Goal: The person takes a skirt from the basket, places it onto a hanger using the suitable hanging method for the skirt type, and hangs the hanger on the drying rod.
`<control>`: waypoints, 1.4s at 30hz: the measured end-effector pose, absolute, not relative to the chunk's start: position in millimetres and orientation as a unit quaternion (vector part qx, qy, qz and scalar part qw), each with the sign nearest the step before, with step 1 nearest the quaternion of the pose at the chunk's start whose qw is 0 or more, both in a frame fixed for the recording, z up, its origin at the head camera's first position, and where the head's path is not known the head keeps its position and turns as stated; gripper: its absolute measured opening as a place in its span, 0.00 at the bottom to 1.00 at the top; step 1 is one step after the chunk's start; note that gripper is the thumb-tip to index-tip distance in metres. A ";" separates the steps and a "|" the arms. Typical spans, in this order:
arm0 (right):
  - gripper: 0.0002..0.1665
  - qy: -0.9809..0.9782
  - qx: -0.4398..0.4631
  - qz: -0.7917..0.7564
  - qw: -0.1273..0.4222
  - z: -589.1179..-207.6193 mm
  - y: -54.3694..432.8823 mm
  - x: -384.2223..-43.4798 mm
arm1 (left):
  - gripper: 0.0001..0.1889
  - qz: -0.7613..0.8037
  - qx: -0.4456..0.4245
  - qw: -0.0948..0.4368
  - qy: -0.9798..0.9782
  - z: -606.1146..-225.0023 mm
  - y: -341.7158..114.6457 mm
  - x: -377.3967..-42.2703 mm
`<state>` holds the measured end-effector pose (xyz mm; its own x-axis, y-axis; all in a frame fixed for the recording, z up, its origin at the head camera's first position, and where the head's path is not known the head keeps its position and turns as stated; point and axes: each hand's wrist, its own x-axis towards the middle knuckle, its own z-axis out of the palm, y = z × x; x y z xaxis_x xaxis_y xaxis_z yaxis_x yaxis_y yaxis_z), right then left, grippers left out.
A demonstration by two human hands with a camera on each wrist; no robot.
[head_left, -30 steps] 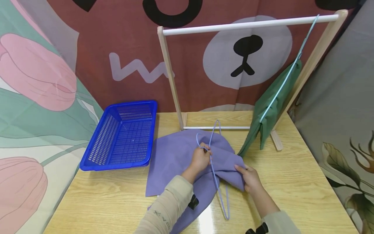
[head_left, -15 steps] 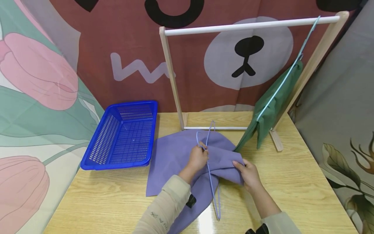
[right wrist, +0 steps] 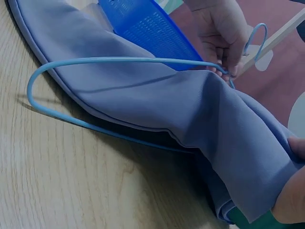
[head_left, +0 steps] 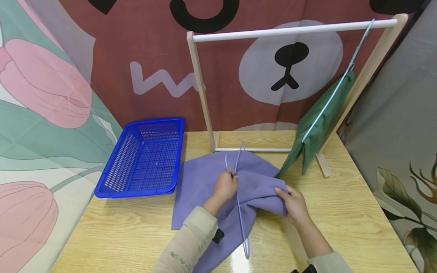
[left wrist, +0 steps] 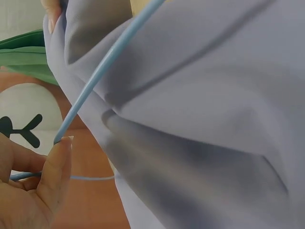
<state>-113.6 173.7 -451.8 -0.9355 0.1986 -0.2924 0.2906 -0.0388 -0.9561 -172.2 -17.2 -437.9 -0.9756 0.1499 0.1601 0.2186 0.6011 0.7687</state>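
A purple piece of cloth [head_left: 199, 185] is spread over the table, its right part gathered in folds. With thumb and fingers, my left hand [head_left: 225, 186] pinches a light-blue clothes hanger [head_left: 241, 218] near the hook, above the cloth. The hanger stands edge-on in the head view, its lower end toward the table's front. My right hand [head_left: 296, 205] grips the cloth's right edge and lifts a fold. In the right wrist view, one rounded end of the hanger [right wrist: 119, 60] sticks out past the cloth, and part of its lower bar runs beneath the fabric.
A blue plastic basket [head_left: 150, 163] stands at the left. Behind the cloth is a wooden rack with a white top rail [head_left: 290, 30]. At its right end a green garment [head_left: 324, 110] hangs on a pale-blue hanger [head_left: 336, 91], its lower tip reaching the purple cloth.
My left hand has shifted left with the hanger, whose lower end has swung left too. My right hand keeps its grip on the cloth edge, almost in the same place.
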 end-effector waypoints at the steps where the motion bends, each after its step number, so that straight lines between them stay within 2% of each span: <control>1: 0.32 0.692 0.177 -0.699 0.034 -450.6 173.8 -112.9 | 0.02 -0.431 -0.104 0.043 -0.895 -437.1 -17.9 -171.7; 8: 0.34 0.690 0.186 -0.699 0.020 -442.2 174.5 -109.0 | 0.03 -0.407 -0.115 0.059 -0.904 -435.6 -22.6 -169.2; 23: 0.30 0.680 0.201 -0.705 -0.012 -437.6 177.7 -103.2 | 0.03 -0.359 -0.113 0.088 -0.922 -429.7 -27.1 -162.3; 30: 0.32 0.665 0.201 -0.719 -0.005 -437.2 181.9 -100.0 | 0.03 -0.366 -0.098 0.077 -0.922 -428.2 -28.2 -161.7; 32: 0.25 0.659 0.200 -0.725 -0.013 -437.4 183.2 -99.0 | 0.04 -0.365 -0.094 0.077 -0.923 -427.8 -28.6 -162.2; 36: 0.06 0.643 0.200 -0.738 -0.025 -438.8 185.1 -97.1 | 0.04 -0.358 -0.090 0.076 -0.926 -427.9 -29.6 -163.3; 42: 0.08 0.634 0.210 -0.743 -0.032 -442.3 187.6 -95.7 | 0.04 -0.360 -0.089 0.075 -0.926 -427.7 -31.4 -165.0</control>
